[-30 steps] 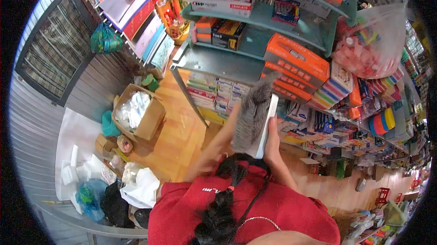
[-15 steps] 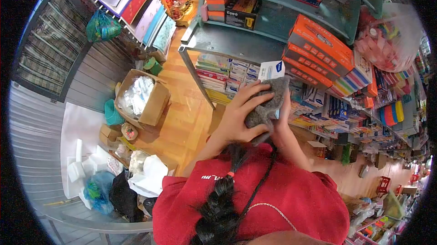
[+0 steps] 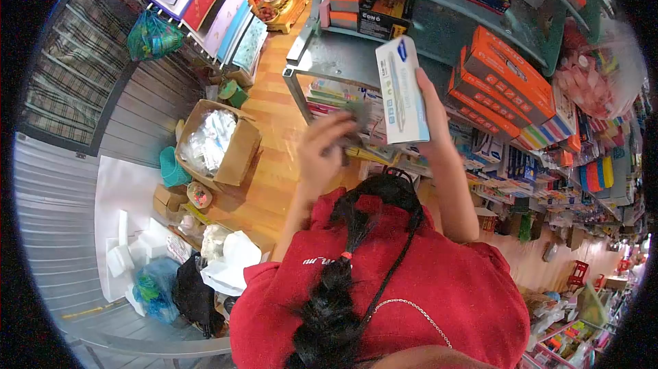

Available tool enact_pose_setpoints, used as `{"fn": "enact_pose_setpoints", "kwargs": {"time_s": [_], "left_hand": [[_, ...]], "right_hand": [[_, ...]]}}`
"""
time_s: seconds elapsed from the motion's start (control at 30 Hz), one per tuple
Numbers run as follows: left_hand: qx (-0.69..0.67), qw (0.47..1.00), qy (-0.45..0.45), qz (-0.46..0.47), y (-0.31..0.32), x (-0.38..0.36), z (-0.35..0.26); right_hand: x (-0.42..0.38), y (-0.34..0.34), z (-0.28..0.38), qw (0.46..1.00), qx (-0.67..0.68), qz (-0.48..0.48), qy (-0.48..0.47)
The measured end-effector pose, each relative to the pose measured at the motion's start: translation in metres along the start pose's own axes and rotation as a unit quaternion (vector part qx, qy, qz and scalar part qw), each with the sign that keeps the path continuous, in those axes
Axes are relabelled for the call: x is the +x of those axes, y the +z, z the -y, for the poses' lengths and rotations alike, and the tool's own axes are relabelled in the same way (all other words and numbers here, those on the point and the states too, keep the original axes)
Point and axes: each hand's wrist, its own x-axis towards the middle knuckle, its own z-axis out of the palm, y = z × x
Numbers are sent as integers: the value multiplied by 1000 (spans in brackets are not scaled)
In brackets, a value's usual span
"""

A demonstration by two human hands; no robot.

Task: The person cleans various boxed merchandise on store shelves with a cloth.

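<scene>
A grey cloth (image 3: 359, 121), smeared by motion, is in my left hand (image 3: 321, 148), with the fingers curled round it. It is left of a white and blue box (image 3: 404, 98) with a pen pictured on its front, and a gap shows between cloth and box. My right hand (image 3: 436, 110) grips the box from its right side and holds it upright and slightly tilted, printed face towards me. Most of the fingers are hidden behind the box. Behind it stands a metal-framed shelf (image 3: 291, 70).
Orange boxes (image 3: 504, 84) are stacked on the right of the shelf, beside a clear bag of pink items (image 3: 588, 77). An open carton (image 3: 240, 153) of plastic-wrapped things stands on the wooden floor at left. Small packs fill the lower shelves (image 3: 343, 98).
My left hand and the cloth have moved left and off the box. The box, mostly covered before, is raised and shows its front. The view has shifted slightly.
</scene>
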Motion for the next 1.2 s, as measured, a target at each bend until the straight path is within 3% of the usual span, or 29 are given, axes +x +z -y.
{"fn": "enact_pose_setpoints", "kwargs": {"time_s": [0.07,0.1,0.13,0.17,0.23,0.27,0.37,0.43,0.53,0.63,0.87,1.2], "left_hand": [[61,992,-43,-102,-11,14,27],[107,987,-74,-91,-21,23,32],[153,980,-103,-81,-31,35,36],[129,978,-151,-61,-36,47,45],[211,965,-149,-42,-43,75,54],[240,959,-146,-39,-42,89,54],[299,949,-102,-7,-37,130,52],[295,953,-59,-19,-23,154,51],[387,916,-42,-95,4,184,76],[387,920,-62,-7,12,197,100],[327,942,-18,-69,13,193,111],[302,941,-9,-152,-18,170,74]], "right_hand": [[17,-3,14,957,-258,50,-120],[25,-3,21,897,-395,91,-179],[36,-3,18,820,-508,65,-255],[44,-2,17,775,-572,69,-259],[58,1,14,669,-691,73,-262],[66,2,8,651,-716,63,-244],[81,-4,-11,627,-722,22,-291],[82,-2,-6,654,-708,38,-264],[88,-4,-15,652,-704,20,-281],[91,-8,-17,637,-709,15,-303],[88,-6,-15,638,-717,16,-280],[87,-6,-16,646,-705,4,-293]]}}
